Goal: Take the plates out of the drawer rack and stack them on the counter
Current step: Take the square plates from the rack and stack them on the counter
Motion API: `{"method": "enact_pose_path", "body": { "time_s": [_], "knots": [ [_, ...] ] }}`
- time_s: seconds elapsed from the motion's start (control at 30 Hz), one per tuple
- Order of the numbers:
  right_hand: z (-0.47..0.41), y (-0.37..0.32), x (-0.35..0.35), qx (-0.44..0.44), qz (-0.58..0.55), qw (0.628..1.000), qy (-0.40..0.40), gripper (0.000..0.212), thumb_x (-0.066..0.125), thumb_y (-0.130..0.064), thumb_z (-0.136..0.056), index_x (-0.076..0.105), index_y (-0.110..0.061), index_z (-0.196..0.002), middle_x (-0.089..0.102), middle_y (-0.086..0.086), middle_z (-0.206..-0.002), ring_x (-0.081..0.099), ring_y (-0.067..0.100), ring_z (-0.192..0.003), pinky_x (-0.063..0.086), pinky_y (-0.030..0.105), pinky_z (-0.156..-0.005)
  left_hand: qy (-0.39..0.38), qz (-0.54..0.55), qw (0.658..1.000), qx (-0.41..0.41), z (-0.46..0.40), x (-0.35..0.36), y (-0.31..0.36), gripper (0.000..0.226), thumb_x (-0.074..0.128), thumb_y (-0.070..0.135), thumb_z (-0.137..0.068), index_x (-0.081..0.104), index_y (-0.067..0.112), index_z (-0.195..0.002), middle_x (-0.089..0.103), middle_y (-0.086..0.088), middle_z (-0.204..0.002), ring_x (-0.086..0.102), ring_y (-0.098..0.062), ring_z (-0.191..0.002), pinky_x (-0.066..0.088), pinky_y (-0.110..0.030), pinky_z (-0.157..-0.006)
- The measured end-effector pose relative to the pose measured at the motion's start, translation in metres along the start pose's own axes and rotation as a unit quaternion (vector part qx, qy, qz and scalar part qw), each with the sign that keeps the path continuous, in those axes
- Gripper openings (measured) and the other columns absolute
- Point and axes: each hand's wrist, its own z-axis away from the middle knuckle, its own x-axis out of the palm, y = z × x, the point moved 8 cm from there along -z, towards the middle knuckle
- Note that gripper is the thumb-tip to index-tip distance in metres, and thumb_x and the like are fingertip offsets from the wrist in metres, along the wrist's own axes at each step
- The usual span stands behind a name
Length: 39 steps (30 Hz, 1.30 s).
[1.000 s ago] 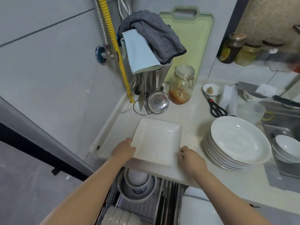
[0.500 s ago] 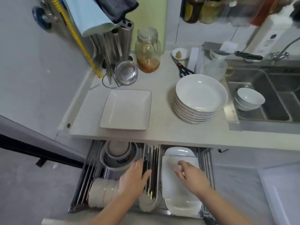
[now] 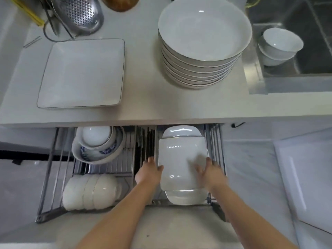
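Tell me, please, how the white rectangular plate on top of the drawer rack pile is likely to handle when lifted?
The white rectangular plate looks glazed and glossy, so probably slippery. It appears ceramic: likely rigid, fairly heavy, and chippable against the wire drawer rack. With the left hand and right hand at opposite edges, it should lift level.

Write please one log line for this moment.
phase: reaching into drawer rack | hands: left, right at edges of top square plate | grasp: unclear | counter: one square plate, round stack
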Motion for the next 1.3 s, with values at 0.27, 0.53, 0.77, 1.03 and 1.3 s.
{"method": "enact_pose_path", "body": {
  "time_s": [0.27, 0.53, 0.77, 1.03, 1.3],
  "knots": [
    [-0.031, 0.008, 0.02, 0.046, -0.039, 0.998, -0.008, 0.06, 0.043, -0.032, -0.098, 0.024, 0.003, -0.143, 0.037, 0.022, -0.141, 0.042, 0.038, -0.128, 0.037, 0.041, -0.104, -0.025, -0.011, 1.0, -0.002, -0.03, 0.024, 0.01, 0.034, 0.039, 0.03, -0.1, 0.04, 0.012, -0.128, 0.063, -0.009, -0.11, 0.064, -0.027, -0.095, 0.056, -0.042, -0.079],
    [-0.052, 0.015, 0.03, 0.092, -0.116, 0.989, -0.01, 0.049, 0.038, -0.008, -0.097, 0.027, 0.005, -0.142, 0.038, 0.027, -0.141, 0.042, 0.041, -0.128, 0.037, 0.042, -0.105, -0.041, -0.003, 0.999, -0.006, -0.05, 0.033, 0.011, 0.04, 0.04, 0.013, -0.1, 0.034, 0.006, -0.139, 0.059, -0.014, -0.124, 0.061, -0.029, -0.109, 0.053, -0.042, -0.09],
    [-0.042, 0.011, 0.017, 0.083, -0.147, 0.986, 0.002, 0.033, 0.04, -0.009, -0.097, 0.043, 0.005, -0.127, 0.056, 0.024, -0.125, 0.056, 0.038, -0.114, 0.049, 0.044, -0.093, 0.014, 0.017, 1.0, -0.01, -0.043, 0.013, -0.002, 0.034, 0.041, 0.013, -0.098, 0.045, 0.005, -0.13, 0.061, -0.016, -0.121, 0.06, -0.034, -0.109, 0.048, -0.04, -0.087],
    [0.0, -0.027, -0.007, 0.012, -0.12, 0.993, 0.018, 0.018, 0.042, -0.005, -0.093, 0.054, -0.005, -0.108, 0.065, 0.014, -0.096, 0.06, 0.031, -0.084, 0.049, 0.035, -0.071, 0.034, 0.035, 0.999, -0.006, -0.004, -0.038, -0.039, 0.029, 0.037, 0.007, -0.097, 0.05, 0.009, -0.122, 0.063, -0.013, -0.118, 0.061, -0.03, -0.103, 0.047, -0.037, -0.079],
    [0.081, -0.079, -0.024, -0.073, -0.169, 0.983, -0.002, 0.019, 0.044, -0.008, -0.091, 0.057, -0.008, -0.106, 0.067, 0.011, -0.096, 0.063, 0.031, -0.086, 0.054, 0.04, -0.073, 0.074, 0.131, 0.989, 0.002, 0.073, -0.095, -0.104, 0.03, 0.041, 0.016, -0.094, 0.061, 0.017, -0.116, 0.069, -0.004, -0.111, 0.062, -0.023, -0.098, 0.051, -0.032, -0.08]
  ]
}}
